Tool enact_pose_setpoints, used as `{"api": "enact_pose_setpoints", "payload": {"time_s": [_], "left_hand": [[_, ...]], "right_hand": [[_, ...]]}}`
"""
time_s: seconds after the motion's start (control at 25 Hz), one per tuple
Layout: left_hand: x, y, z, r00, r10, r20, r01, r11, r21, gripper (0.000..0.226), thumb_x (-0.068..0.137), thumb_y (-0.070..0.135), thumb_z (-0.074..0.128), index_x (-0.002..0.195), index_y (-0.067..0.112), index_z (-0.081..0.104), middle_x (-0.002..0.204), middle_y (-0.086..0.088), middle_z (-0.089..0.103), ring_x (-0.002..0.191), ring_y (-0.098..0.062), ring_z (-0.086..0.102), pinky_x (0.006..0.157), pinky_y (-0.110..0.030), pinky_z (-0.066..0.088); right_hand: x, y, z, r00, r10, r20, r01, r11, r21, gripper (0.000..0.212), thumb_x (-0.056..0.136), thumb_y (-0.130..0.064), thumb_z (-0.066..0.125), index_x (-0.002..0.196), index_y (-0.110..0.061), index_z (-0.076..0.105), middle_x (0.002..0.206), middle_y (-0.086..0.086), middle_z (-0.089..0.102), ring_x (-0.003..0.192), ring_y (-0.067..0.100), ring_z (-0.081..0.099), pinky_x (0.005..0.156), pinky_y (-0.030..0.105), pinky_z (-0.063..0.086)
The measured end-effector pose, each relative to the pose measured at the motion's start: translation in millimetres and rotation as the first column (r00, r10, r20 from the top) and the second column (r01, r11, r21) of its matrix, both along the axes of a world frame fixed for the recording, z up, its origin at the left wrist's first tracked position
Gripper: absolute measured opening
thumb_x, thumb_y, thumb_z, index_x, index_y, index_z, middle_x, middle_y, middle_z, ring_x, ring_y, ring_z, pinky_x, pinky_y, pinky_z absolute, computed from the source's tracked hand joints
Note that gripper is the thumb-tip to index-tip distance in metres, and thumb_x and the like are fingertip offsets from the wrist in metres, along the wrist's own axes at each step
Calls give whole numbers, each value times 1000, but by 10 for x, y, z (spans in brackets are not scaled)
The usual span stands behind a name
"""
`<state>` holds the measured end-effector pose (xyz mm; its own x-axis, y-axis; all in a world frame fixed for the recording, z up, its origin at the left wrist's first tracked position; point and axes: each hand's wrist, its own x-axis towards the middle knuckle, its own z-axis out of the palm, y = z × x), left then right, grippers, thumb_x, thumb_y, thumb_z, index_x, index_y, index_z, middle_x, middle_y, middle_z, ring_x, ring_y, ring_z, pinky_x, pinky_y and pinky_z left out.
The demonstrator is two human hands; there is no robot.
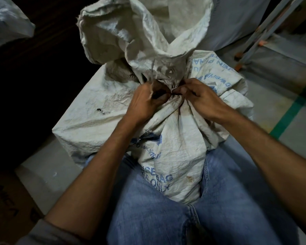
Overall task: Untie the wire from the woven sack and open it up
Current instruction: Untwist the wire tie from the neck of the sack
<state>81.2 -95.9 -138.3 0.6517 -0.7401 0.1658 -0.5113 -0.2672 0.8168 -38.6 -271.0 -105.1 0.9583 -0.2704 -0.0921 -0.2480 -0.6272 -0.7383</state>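
Reaching forward from the lower corners with both bare forearms, converging on the tied neck of the woven sack point(175, 156). On the left of the neck, knuckles up, the left hand point(145, 101) with its grip curled tight round one end of the thin dark wire point(173, 93), a pale frayed strand lying across the fingers. On the right, the right hand point(200, 98) with thumb and forefinger pinching the other end and the remaining fingers folded under. Close together but not touching, with only the short stretch of wire showing between them over the bunched cloth.

Standing upright against the lap, lower part wedged between the thighs in blue jeans point(228, 200). Off-white, crumpled, smudged grey, with a small dark hole point(99, 110) on its left shoulder. Printed in blue, partly readable as "BAG" and "ONLY". Above the tie, loose mouth flopping upward and flaring open. Beyond, to the right, grey floor with a green stripe point(290, 114).
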Motion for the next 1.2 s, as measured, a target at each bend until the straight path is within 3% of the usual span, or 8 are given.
{"api": "enact_pose_setpoints", "payload": {"time_s": [0.16, 0.32, 0.44, 0.52, 0.68, 0.8, 0.96, 1.2], "left_hand": [[43, 48, -12, 996, -72, -43, 72, 997, -4, 16, 95, 19, 70, 90, 4, 66, 86, -5, 59, 71, -15, 54, 64, -33, 44], [37, 28, 3, 982, -100, -158, 101, 995, 0, 3, 97, 13, 64, 95, 11, 65, 89, -4, 64, 81, -15, 60, 71, -35, 48], [76, -18, -14, 992, -129, 3, 128, 989, 70, 8, 99, 16, 59, 93, 12, 62, 90, -1, 60, 81, -21, 58, 69, -42, 50], [71, -44, 5, 980, -156, 121, 142, 983, 116, 8, 99, 16, 54, 93, 15, 59, 92, 1, 60, 79, -21, 57, 66, -44, 50], [58, -39, -20, 987, -72, 146, 48, 985, 166, 6, 98, 19, 52, 97, 18, 58, 100, -2, 61, 81, -24, 58, 66, -45, 51], [69, -10, -86, 999, -28, -17, 30, 988, 155, 7, 97, 19, 55, 95, 25, 56, 99, 2, 61, 83, -25, 59, 72, -50, 53], [-11, 25, 2, 978, 8, -211, 7, 998, 69, 9, 94, 27, 55, 94, 35, 55, 97, 4, 61, 91, -30, 61, 82, -56, 54], [-163, 87, 177, 989, 147, -13, -144, 982, 126, 21, 96, 39, 62, 110, 25, 62, 111, 6, 68, 90, -17, 67, 75, -42, 57]], "right_hand": [[120, -46, 17, 996, -54, -73, 64, 987, 147, 31, 103, -33, 54, 111, -17, 79, 120, 10, 64, 117, 20, 61, 105, 33, 45], [292, -112, 131, 977, -40, -211, 87, 973, 215, 24, 90, -28, 73, 95, -6, 80, 103, 11, 76, 96, 18, 71, 83, 19, 51], [354, -139, 54, 970, 1, -244, 47, 981, 189, 32, 86, -28, 77, 93, 3, 77, 108, 12, 72, 105, 23, 68, 97, 30, 53], [306, -123, 63, 966, -24, -257, 59, 989, 132, 24, 92, -24, 74, 93, 0, 77, 105, -5, 64, 102, 13, 64, 87, 14, 48], [94, -199, 79, 995, -29, -94, 57, 947, 317, 16, 100, -9, 62, 95, 4, 71, 96, -3, 57, 83, -1, 59, 77, 15, 46], [117, -166, -31, 996, -49, -79, 60, 987, 146, 19, 97, -31, 64, 83, -21, 70, 107, 6, 59, 95, 10, 59, 84, 25, 44], [189, -113, -36, 998, -62, -21, 64, 987, 148, 26, 95, -31, 60, 72, -20, 65, 82, 3, 60, 78, 10, 57, 74, 31, 43], [-54, 0, 173, 985, -173, 19, 165, 964, 208, 14, 103, -24, 59, 93, -18, 69, 110, 3, 59, 102, 9, 59, 88, 21, 43]]}}
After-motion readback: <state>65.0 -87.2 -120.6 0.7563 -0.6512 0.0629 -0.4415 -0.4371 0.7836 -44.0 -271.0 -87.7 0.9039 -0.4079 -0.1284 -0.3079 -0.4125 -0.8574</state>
